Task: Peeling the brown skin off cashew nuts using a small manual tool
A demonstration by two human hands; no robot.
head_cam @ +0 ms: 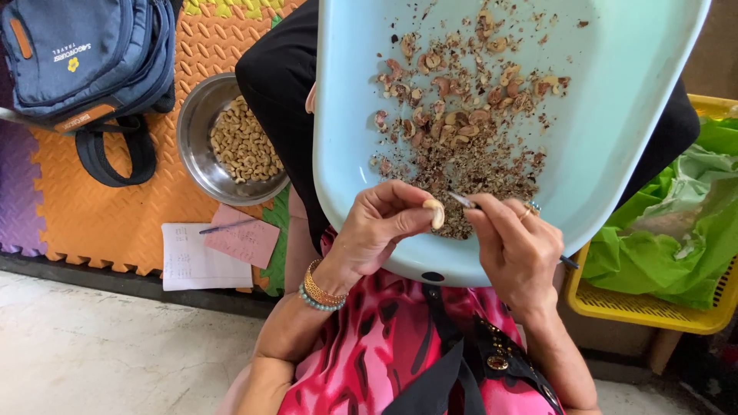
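Note:
A pale blue plastic tray [615, 100] rests on my lap, holding several brown-skinned cashew nuts [453, 107] and a heap of dark skin flakes [469, 177]. My left hand [377, 230] pinches one peeled pale cashew [435, 214] between thumb and fingers over the tray's near edge. My right hand [519, 250] grips a small thin knife [463, 200], its tip right beside the nut. Bangles ring my left wrist and a ring sits on a right finger.
A steel bowl [196, 157] with several peeled cashews [242, 142] sits on an orange foam mat at left, beside a blue backpack [84, 54]. Papers and a pen [227, 227] lie near it. A yellow basket [653, 307] with green plastic stands at right.

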